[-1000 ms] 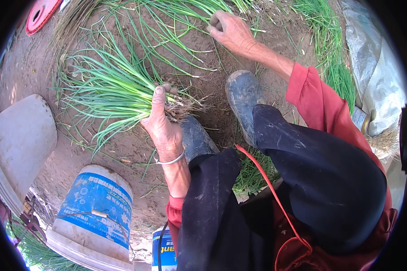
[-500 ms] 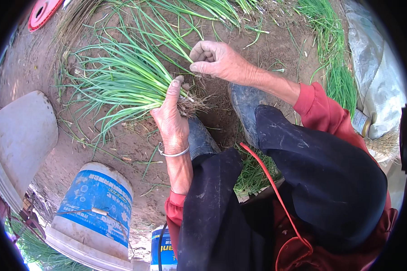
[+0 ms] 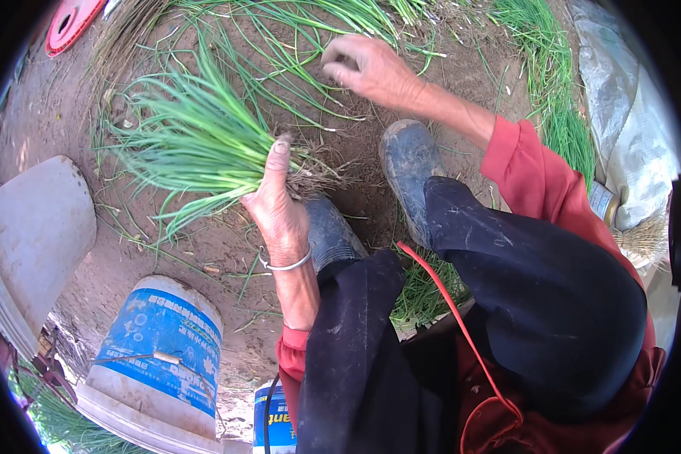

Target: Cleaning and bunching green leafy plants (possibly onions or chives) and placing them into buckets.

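My left hand (image 3: 276,208) is closed round a thick bunch of green onions (image 3: 197,140), its thumb pressed over the stems. The long leaves fan out to the left, and the tangled roots (image 3: 314,178) stick out on the right of the hand. Farther off and to the right, my right hand (image 3: 374,72) is raised over the soil, slightly blurred. Its fingers are curled, with a gap between thumb and forefinger and nothing visible there. Loose green onions (image 3: 295,83) lie on the ground beyond the bunch, near the right hand.
My muddy boots (image 3: 412,163) stand on the soil. A blue and white bucket (image 3: 163,340) is at lower left, beside a pale plastic container (image 3: 38,227). More greens (image 3: 556,98) lie along the right, beside whitish sheeting (image 3: 632,121). A red disc (image 3: 72,26) is at far left.
My right hand has moved away, up from the bunch's root end. The bunch in my left hand has tilted and shifted slightly left. A few loose stalks now lie lower on the soil.
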Motion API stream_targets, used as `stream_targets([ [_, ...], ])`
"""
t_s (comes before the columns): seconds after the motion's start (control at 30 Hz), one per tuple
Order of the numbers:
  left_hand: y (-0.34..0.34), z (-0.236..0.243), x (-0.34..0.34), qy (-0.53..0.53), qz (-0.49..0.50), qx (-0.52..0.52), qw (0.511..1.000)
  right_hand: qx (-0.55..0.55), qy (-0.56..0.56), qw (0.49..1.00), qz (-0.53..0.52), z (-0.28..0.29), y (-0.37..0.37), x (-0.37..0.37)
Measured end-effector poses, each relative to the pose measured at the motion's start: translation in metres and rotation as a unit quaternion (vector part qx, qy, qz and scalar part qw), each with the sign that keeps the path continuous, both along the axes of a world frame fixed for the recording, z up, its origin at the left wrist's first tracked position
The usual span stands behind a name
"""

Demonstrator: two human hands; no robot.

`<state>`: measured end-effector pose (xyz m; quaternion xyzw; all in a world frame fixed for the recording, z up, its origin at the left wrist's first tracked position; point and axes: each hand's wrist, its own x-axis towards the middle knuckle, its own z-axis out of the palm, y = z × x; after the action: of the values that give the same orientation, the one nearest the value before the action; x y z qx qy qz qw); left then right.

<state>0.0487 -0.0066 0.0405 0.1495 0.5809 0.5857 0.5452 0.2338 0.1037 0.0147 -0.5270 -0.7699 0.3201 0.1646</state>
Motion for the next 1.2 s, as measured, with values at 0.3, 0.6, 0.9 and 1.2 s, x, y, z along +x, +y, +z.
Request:
stream_targets([
  [0.3,0.001,-0.004,0.003,-0.034,-0.023,-0.003,0.999,-0.013,-0.204,0.977,-0.061,-0.034,0.034,0.029],
  [0.6,0.000,-0.007,0.010,-0.046,-0.044,-0.018,0.998,-0.212,0.061,0.973,-0.061,0.008,0.002,-0.001],
  [0.9,-0.004,-0.016,0.009,-0.078,-0.088,-0.035,0.992,-0.187,0.118,0.975,-0.024,0.026,-0.025,-0.017],
  [1.2,-0.007,0.002,0.001,-0.097,-0.048,-0.029,0.994,0.060,-0.131,0.986,-0.083,-0.032,0.043,0.046],
])
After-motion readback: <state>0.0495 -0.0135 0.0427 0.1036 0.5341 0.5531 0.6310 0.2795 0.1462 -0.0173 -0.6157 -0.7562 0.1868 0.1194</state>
